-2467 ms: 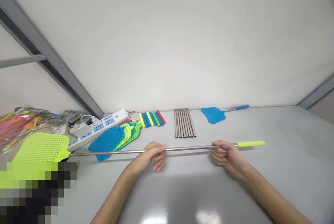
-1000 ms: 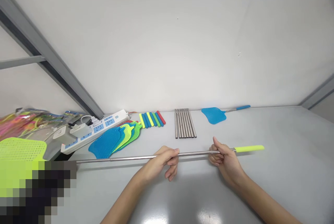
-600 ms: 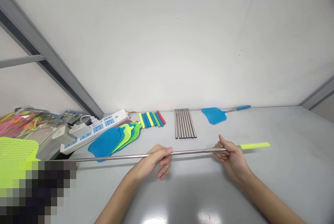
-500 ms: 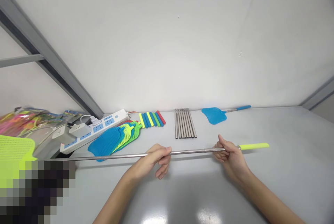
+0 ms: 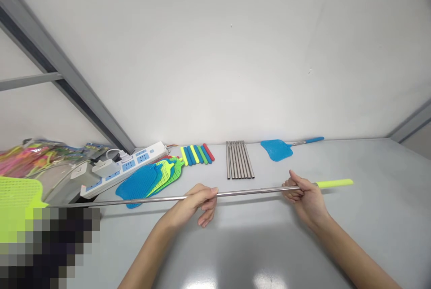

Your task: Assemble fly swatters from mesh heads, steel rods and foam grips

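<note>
A fly swatter [image 5: 242, 193] with a long, extended metal telescopic rod lies across the view in both my hands. Its yellow-green perforated head [image 5: 20, 192] is at the far left, partly hidden by a blurred patch, and its yellow grip [image 5: 336, 183] points right. My left hand [image 5: 202, 203] pinches the middle of the rod between thumb and forefinger, the other fingers curled loosely below. My right hand [image 5: 303, 194] is wrapped around the rod close to the yellow grip, thumb raised. Behind the rod, loose swatter heads [image 5: 139, 186] in blue, yellow, green and red overlap on the table.
Several coloured grips [image 5: 197, 154] and several metal rods [image 5: 239, 159] lie in rows by the wall. A blue fly swatter [image 5: 278, 150] rests right of them. At left are a power strip [image 5: 156, 150] with plugs and plastic-wrapped colourful items [image 5: 37, 159].
My right hand has moved a little to the right and up along with the yellow grip, and more rod shows between my hands. My left hand has shifted slightly left.
</note>
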### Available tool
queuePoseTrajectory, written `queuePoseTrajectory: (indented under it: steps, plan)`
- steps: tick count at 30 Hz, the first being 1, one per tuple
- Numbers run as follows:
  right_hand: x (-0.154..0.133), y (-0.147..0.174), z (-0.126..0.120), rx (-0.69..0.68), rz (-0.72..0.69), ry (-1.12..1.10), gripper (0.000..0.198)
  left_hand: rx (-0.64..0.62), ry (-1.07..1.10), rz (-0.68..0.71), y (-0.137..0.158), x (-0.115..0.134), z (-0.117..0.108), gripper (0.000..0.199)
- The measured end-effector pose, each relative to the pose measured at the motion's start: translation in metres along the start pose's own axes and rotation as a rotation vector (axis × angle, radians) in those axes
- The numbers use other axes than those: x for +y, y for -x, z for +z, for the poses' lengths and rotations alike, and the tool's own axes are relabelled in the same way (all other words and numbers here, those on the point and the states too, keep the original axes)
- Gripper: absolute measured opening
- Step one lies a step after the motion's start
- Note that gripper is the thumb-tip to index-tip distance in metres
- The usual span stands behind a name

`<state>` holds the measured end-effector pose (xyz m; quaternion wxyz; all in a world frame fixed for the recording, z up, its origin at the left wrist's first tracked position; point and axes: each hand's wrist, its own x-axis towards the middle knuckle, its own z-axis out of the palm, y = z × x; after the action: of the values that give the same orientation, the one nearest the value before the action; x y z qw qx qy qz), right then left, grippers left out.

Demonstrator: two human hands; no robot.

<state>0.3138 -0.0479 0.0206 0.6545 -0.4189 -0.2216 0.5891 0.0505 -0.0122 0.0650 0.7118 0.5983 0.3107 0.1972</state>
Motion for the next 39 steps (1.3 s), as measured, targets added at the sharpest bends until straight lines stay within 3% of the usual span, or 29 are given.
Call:
queuePoseTrajectory:
  steps: [6, 32, 39]
  plan:
    - [-0.009, -0.006, -0.009, 0.116, -0.026, -0.035, 0.042, 0.019, -0.007, 0.017, 0.001, 0.001, -0.001, 0.041]
    - [-0.012, -0.014, -0.021, 0.223, -0.083, -0.092, 0.042, 0.016, -0.047, -0.012, 0.001, 0.007, 0.003, 0.040]
    - [-0.017, -0.014, -0.026, 0.218, -0.125, -0.091, 0.043, 0.004, -0.009, 0.011, -0.005, -0.002, 0.008, 0.041]
